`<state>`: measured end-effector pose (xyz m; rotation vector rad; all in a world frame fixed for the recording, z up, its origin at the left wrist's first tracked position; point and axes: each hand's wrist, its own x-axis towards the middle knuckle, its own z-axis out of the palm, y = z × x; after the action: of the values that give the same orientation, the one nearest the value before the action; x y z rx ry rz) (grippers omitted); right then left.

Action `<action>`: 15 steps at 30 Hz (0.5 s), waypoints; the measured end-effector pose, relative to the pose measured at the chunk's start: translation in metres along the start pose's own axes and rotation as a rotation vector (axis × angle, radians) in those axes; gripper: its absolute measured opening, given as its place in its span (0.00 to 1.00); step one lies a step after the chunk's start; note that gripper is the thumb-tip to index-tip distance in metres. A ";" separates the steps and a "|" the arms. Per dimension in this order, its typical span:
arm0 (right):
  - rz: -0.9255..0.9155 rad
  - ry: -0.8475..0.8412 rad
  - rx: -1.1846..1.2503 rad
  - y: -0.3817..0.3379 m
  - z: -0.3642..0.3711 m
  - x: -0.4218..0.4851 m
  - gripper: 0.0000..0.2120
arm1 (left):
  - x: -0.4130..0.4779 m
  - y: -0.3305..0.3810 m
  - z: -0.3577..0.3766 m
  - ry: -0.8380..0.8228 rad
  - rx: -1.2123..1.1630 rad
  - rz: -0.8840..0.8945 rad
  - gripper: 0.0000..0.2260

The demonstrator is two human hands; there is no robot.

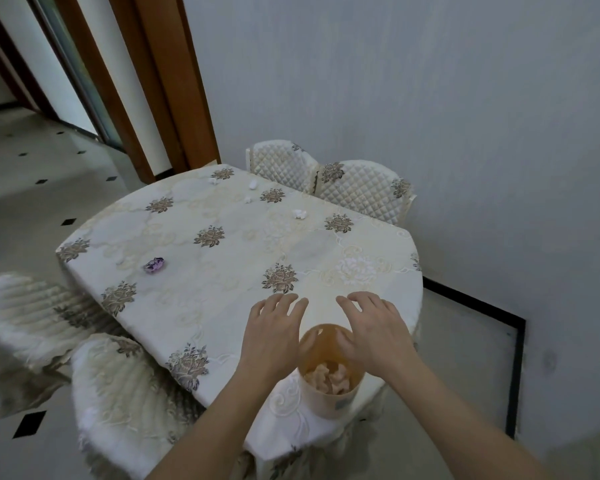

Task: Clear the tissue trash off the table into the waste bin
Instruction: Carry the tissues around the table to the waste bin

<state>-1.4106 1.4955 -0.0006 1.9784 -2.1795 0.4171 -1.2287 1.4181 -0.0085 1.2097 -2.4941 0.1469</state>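
Both hands, left [274, 327] & right [374, 327], fingers spread, empty, over bin [329, 396] at worktop [222, 296] near edge | tissue wads [299, 213] w/ others near far edge | light, soft; pinch whole.

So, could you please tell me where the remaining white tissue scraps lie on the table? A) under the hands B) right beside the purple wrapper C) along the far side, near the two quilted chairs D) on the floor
C: the tissue scraps lie scattered along the table's far side, by the quilted chairs.
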 end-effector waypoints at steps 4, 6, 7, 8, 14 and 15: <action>0.008 0.019 0.008 -0.004 -0.006 0.006 0.23 | 0.006 -0.003 -0.012 0.015 -0.010 0.004 0.24; 0.023 0.025 0.011 -0.006 -0.008 0.006 0.22 | 0.009 -0.005 -0.016 0.018 -0.019 0.013 0.24; 0.031 0.027 0.006 -0.005 -0.009 0.006 0.22 | 0.011 -0.005 -0.018 0.013 -0.027 0.018 0.24; 0.041 0.026 -0.002 -0.003 -0.010 0.004 0.22 | 0.013 -0.004 -0.019 0.007 -0.032 0.025 0.24; 0.170 0.036 -0.038 0.024 -0.021 -0.016 0.24 | 0.025 0.012 -0.015 -0.004 -0.057 0.109 0.23; 0.202 0.046 -0.042 0.030 -0.024 -0.022 0.24 | 0.027 0.018 -0.014 -0.001 -0.069 0.132 0.23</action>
<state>-1.4391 1.5266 0.0128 1.7169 -2.3471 0.4357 -1.2539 1.4124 0.0159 1.0182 -2.5582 0.0928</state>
